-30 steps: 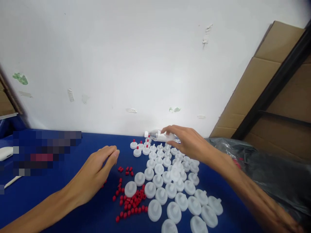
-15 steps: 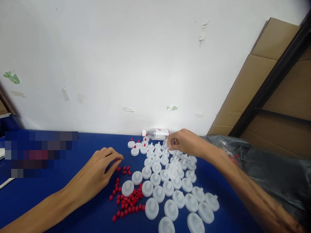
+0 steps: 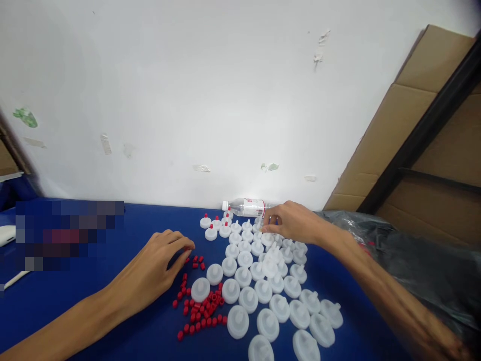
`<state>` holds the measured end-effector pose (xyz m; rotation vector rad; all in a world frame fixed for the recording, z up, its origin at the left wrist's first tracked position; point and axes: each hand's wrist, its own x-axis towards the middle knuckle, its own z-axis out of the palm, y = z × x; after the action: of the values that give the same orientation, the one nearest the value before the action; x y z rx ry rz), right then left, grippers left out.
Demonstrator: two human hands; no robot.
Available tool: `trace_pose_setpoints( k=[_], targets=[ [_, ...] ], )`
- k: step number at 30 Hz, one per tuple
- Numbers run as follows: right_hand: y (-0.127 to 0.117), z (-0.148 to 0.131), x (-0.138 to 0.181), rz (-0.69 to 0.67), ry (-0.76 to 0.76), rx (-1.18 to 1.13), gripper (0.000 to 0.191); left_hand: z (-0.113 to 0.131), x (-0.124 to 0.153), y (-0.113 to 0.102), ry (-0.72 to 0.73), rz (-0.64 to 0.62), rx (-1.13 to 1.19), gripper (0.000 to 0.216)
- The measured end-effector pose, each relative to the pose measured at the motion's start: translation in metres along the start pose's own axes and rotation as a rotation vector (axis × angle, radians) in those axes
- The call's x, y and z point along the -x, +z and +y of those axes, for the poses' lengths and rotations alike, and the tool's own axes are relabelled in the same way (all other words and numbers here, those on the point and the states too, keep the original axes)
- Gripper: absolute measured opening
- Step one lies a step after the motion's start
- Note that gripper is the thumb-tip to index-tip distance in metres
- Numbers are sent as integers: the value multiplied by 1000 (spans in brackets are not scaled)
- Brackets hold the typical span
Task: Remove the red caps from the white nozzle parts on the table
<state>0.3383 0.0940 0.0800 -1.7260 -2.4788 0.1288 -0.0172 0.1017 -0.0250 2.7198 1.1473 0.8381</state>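
Note:
Several white disc-shaped caps (image 3: 259,281) with short spouts lie in rows on the blue table (image 3: 93,301). Beside them is a scatter of small red plugs (image 3: 201,313). My left hand (image 3: 158,268) rests on the table with its fingertips curled onto a red plug at the upper edge of the scatter. My right hand (image 3: 291,223) reaches to the far end of the rows, its thumb and fingers pinched on a white cap there. Three far caps (image 3: 210,231) carry red plugs on their spouts.
A clear plastic bottle (image 3: 244,206) lies on its side against the white wall. A dark plastic bag (image 3: 413,265) sits at the right, with cardboard and a black frame (image 3: 421,135) behind it. A white object (image 3: 7,234) lies at the far left edge.
My right hand came down from the bottle and closed on a far white cap. My left hand slid right to the red plugs and curled its fingers.

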Motion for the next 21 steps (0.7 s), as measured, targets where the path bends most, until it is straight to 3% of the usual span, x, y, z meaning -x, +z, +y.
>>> trace_pose_setpoints(
  k=[5, 11, 17, 21],
  targets=[
    [9, -18, -1, 168, -142, -15, 33, 3, 2, 0, 0, -17, 12, 24],
    [32, -53, -15, 121, -423, -30, 34, 6, 1, -2, 4, 29, -6, 23],
    [48, -62, -33, 149, -446, -22, 33, 4, -1, -6, 22, 110, -39, 22],
    [45, -73, -32, 227, -413, -51, 28, 10, -3, -13, 22, 184, -50, 23]
  ],
)
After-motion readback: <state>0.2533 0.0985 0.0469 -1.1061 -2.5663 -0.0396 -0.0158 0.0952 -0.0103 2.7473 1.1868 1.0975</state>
